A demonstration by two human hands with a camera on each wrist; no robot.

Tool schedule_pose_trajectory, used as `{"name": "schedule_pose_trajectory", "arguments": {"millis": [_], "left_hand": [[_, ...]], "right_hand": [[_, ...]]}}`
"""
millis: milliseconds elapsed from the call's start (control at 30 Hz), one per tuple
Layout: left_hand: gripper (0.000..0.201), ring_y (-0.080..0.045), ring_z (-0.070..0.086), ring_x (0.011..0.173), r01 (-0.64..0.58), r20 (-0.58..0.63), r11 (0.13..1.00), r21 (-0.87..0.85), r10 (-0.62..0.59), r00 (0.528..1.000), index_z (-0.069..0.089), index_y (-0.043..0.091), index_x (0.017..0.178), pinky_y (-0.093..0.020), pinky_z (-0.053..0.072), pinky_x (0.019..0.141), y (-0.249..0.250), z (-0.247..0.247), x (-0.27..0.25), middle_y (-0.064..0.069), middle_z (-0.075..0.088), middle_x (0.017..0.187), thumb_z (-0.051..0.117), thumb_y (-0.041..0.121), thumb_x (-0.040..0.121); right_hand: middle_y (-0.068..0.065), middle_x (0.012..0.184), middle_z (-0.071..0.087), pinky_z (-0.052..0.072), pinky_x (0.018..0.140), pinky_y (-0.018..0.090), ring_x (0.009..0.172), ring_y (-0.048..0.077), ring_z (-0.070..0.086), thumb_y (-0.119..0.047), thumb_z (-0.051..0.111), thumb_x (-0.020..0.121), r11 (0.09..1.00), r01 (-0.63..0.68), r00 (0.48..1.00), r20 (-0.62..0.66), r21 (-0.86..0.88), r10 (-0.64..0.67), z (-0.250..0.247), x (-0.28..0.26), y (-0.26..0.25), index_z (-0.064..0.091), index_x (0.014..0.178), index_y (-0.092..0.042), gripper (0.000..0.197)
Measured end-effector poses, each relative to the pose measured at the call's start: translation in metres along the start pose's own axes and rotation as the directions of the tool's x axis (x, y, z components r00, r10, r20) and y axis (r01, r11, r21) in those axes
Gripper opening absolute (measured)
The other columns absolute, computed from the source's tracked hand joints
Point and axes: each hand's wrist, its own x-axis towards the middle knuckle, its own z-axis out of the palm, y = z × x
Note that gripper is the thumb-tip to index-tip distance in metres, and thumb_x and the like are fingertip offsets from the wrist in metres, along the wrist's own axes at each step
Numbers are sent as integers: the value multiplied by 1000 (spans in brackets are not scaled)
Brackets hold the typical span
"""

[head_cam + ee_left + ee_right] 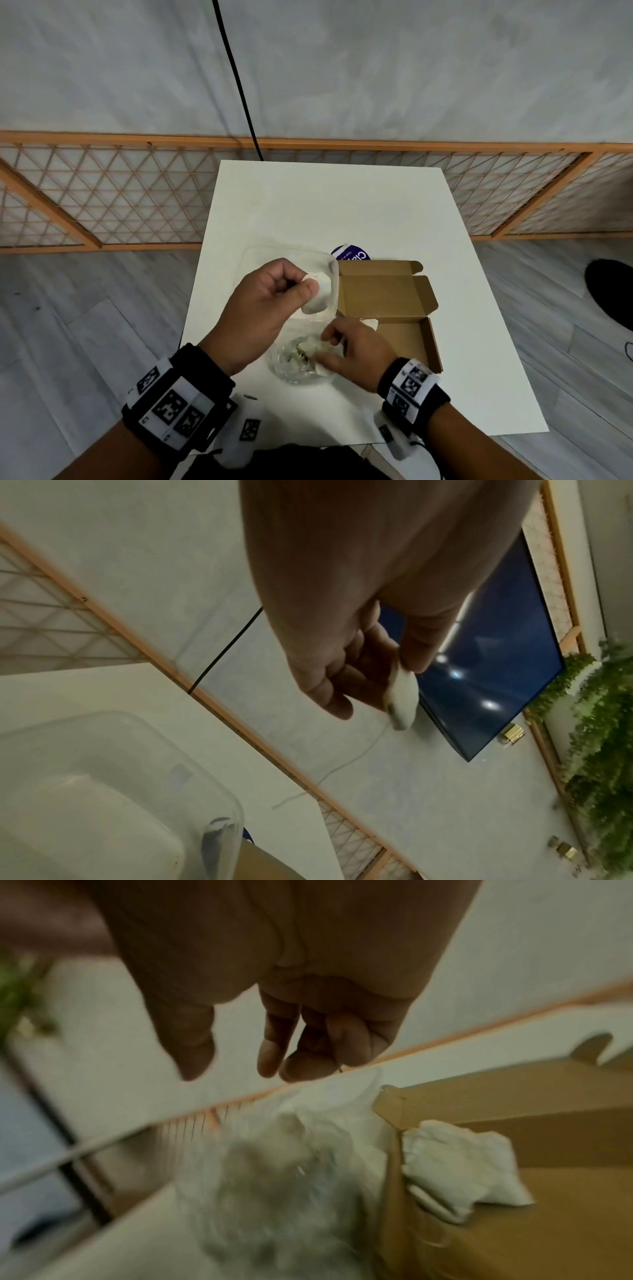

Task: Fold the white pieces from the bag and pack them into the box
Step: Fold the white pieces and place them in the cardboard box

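One white piece (317, 291) pinched in left hand (263, 308) – right hand (356, 353) on blurred bag (298, 359)

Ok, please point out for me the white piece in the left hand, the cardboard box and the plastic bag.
white piece (317, 293), head view: its rounded middle, beside the thumb.
cardboard box (404, 337), head view: bare brown floor inside.
plastic bag (294, 363), head view: crumpled clear middle.
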Motion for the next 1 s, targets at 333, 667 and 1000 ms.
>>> {"name": "schedule_pose_trajectory", "arguments": {"millis": [333, 667, 1000], "left_hand": [[24, -24, 67, 87, 36, 16, 998, -60, -35, 999, 71, 21, 91, -56, 54, 95, 2, -5, -3, -24, 72, 98, 75, 43, 81], [31, -21, 66, 90, 79, -6, 997, -8, -79, 997, 73, 13, 94, -56, 50, 102, -2, -19, -11, -21, 72, 100, 74, 42, 83], [22, -15, 74, 99, 37, 204, 999, 10, -38, 978, 70, 11, 87, -41, 53, 97, 5, -9, -23, 8, 68, 115, 77, 32, 85]], "right_hand": [[2, 110, 53, 54, 82, 43, 96, 28, 60, -43, 49, 85, 937, 91, 996, 36, -337, -84, 49, -3, 36, 59, 104, -19, 32], [-3, 64, 63, 53, 56, 36, 55, 18, 59, -28, 68, 97, 883, -13, 999, -39, 468, 35, -33, -20, -15, 65, 78, -29, 19], [-9, 64, 67, 44, 56, 10, 52, -2, 56, 7, 57, 98, 649, 207, 978, -148, 732, -144, -80, -30, -61, 63, 93, 5, 8]]}}
